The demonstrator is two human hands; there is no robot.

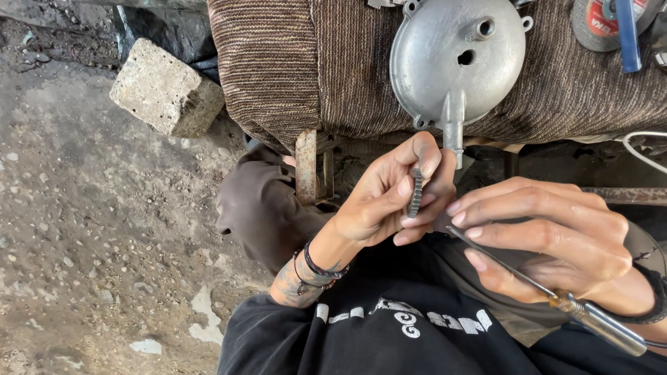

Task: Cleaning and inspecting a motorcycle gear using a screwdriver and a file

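Two hands are seen at work close together above the lap. A small toothed gear (415, 192) is pinched edge-on between the thumb and fingers of the left hand (389, 198), so that its thin rim faces the camera and its long axis runs nearly straight up and down in the view. A slim screwdriver (549, 292) is gripped by the right hand (549, 236); its metal shaft is laid along the fingers and its long axis slants from the clear handle at the lower right up to the tip at the upper left, which is pointed toward the gear and is held just beside it. Whether tip and gear touch cannot be told.

Dark cord bracelets (316, 272) are worn on the left wrist, and a black sleeve (278, 340) is seen below them. Just above the hands, a round grey metal cover (445, 66) with a short spout is laid on a brown striped cloth (278, 62) spread over the table. Farther left, a rough concrete block (165, 87) is set on the dirt floor (83, 229).
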